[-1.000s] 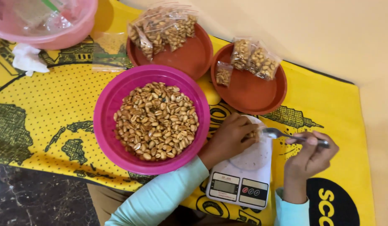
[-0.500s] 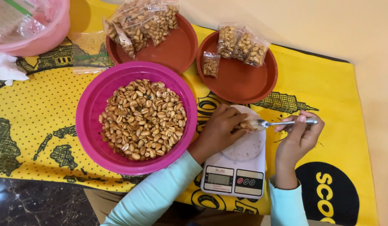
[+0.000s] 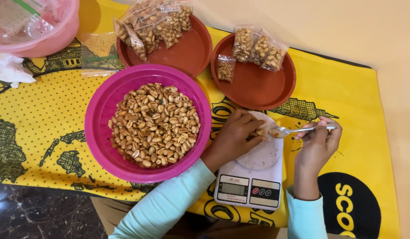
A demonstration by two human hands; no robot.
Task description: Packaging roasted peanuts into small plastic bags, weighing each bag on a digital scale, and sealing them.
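Low in the frame, just right of centre, a white digital kitchen scale [image 3: 251, 183] sits on the yellow printed cloth [image 3: 50, 115] that covers the worktop. Above its round platform, the left hand [image 3: 234, 137] is curled shut, pinching a small clear bag [image 3: 261, 131] with a few peanuts in it. The right hand [image 3: 318, 144] is closed on the handle end of a metal spoon [image 3: 298, 130], whose bowl touches the bag's mouth. Thin and limp, the bag looks slippery and would likely sag unless pinched at its rim; the spoon is stiff and light, best held far back on the handle. Left of centre stands a magenta bowl [image 3: 98, 119] heaped with loose peanuts [image 3: 154, 124], prone to roll. Towards the top, two brown plates [image 3: 258, 88] carry filled packets [image 3: 253, 46].
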